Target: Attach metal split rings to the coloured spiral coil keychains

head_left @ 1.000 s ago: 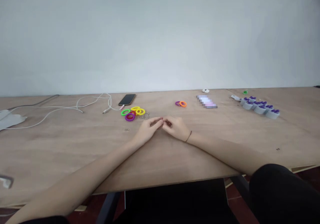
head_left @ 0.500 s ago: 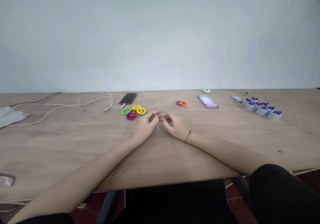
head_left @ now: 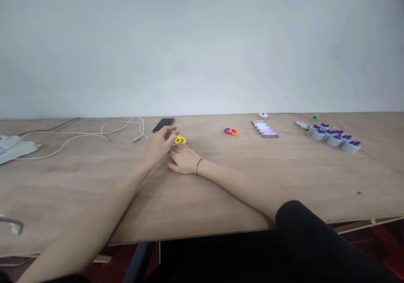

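"So, how about the left hand [head_left: 161, 144]?"

"Raised a little over the worktop [head_left: 299, 173], with thumb and forefinger pinched together on a small metallic piece [head_left: 174, 130]. Too tiny to make out any further."

"And the right hand [head_left: 184, 159]?"

"Down low at the worktop, back upward, fingers bent in toward the left hand. Can't tell of any hold there, with fingertips partly hidden. Wears a thin dark bracelet [head_left: 198, 166] at the wrist."

"Nearest to both?"

"A yellow coil ring [head_left: 181, 139], just beyond the right hand's fingers and beside the left hand's fingertips. Close on the right of that, some metal rings [head_left: 188, 144], partly covered."

"Any more coils?"

"Yes, well apart to the right: a purple coil [head_left: 226, 130] and an orange coil [head_left: 234, 132], overlapping."

"Any writing to read?"

"Hardly. On the light-screened phone [head_left: 265, 129], only pixelated blocks, past reading. On the black phone [head_left: 163, 125] behind the left hand, a plain dark screen."

"And farther out?"

"To the right, white cups [head_left: 334, 141] with purple tops, close together, near a small white gadget [head_left: 302, 125]. Behind those, a little green object [head_left: 315, 117]. Over on the left, white cables [head_left: 136, 139] in loose loops, and a pale bag-like thing [head_left: 23, 148] at the edge of view."
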